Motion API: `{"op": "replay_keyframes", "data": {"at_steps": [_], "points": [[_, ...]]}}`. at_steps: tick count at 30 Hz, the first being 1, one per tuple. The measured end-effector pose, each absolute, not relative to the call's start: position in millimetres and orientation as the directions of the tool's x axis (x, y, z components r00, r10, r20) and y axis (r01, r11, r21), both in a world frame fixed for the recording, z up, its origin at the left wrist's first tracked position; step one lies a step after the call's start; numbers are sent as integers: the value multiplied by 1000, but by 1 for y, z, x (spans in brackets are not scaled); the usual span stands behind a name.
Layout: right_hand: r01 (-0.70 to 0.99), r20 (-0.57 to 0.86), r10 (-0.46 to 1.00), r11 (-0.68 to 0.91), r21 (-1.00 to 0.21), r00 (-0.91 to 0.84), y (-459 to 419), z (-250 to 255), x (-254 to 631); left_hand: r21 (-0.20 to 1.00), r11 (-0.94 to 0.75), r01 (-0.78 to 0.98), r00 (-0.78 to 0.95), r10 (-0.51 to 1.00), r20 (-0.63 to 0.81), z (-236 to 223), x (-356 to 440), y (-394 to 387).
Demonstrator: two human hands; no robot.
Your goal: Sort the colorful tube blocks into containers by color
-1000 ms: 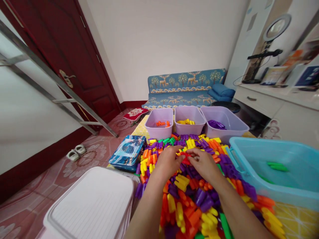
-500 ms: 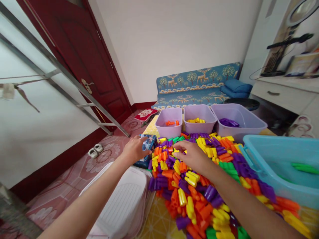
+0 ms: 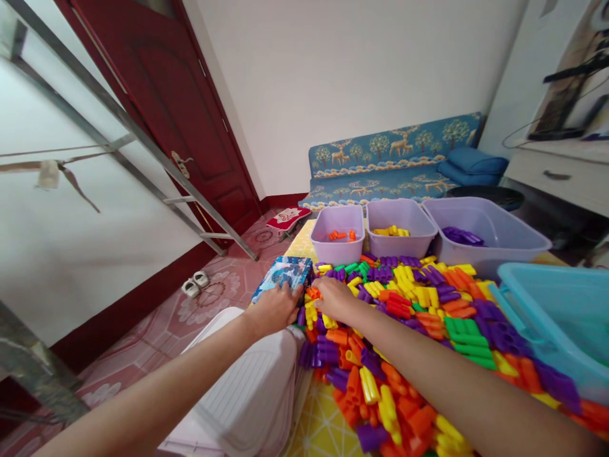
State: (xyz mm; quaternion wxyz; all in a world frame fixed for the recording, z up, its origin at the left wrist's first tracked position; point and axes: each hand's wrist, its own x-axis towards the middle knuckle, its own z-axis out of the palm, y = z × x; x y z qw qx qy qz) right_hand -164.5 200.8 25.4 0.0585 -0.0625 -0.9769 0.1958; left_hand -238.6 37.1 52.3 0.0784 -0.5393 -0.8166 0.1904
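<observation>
My left hand (image 3: 276,309) lies over the near edge of a blue picture-printed box (image 3: 285,271); its fingers are somewhat bent and apart, with nothing visible in them. To its right, my right hand (image 3: 337,298) reaches down into the left edge of a large pile of plastic tube-shaped toy pieces (image 3: 413,289). Its fingers close on an orange toy piece (image 3: 313,293), partly hidden by the fingertips. Purple, yellow, green and orange pieces lie all around that hand, some of them covered by my right forearm.
Behind the pile stand three lilac bins, holding orange (image 3: 339,219), yellow (image 3: 402,219) and purple (image 3: 485,222) pieces. A turquoise tub (image 3: 561,285) is at right. White lids (image 3: 247,381) are stacked at left. A metal ladder (image 3: 143,139) leans beyond.
My right hand has moved left and down onto the pieces, and its fingers have closed. My left hand has lowered at the blue box. The view has turned slightly left.
</observation>
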Motion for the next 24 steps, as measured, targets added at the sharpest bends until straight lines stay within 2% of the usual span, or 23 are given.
{"op": "replay_keyframes", "data": {"at_steps": [7,14,18,24], "points": [[100,92,134,946,-307,-987,196,28,-162,-523,327,787,-447,887,-118,45,-226,45],[54,109,81,971,-235,-991,194,29,-159,-539,338,771,-487,859,-157,42,-226,47],[43,112,69,974,-225,-991,194,28,-158,-482,371,794,-481,867,-125,55,-233,42],[54,106,82,969,-240,-991,195,28,-159,-297,528,795,-557,830,-16,87,-248,25]]}}
